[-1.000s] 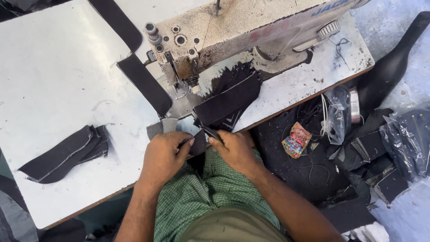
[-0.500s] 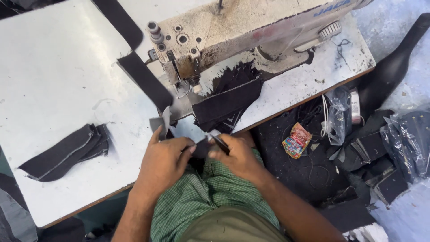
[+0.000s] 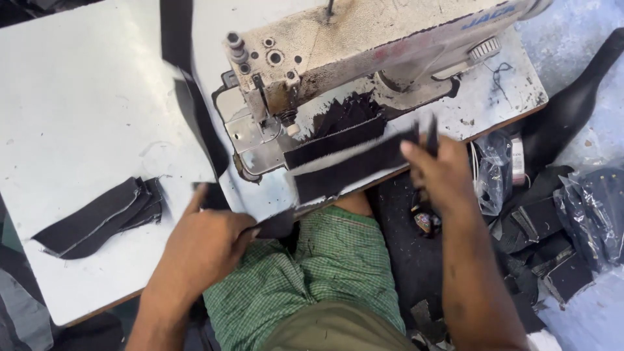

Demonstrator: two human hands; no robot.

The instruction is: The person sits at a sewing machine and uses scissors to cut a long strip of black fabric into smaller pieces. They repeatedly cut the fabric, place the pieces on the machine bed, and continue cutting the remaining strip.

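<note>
Head view, hands (image 3: 208,244) apart, gripping black strip (image 3: 344,170)

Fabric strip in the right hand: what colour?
Black. The fabric strip held by the right hand shows best in the head view.

The surface (image 3: 78,97) is white, the sewing machine (image 3: 364,45) cream and speckled with dark grime. The fabric strips (image 3: 344,156) are black — one shows a pale underside. The stacked pieces (image 3: 97,218) are black with light edges. The shirt (image 3: 318,273) is green-and-white check.
</note>
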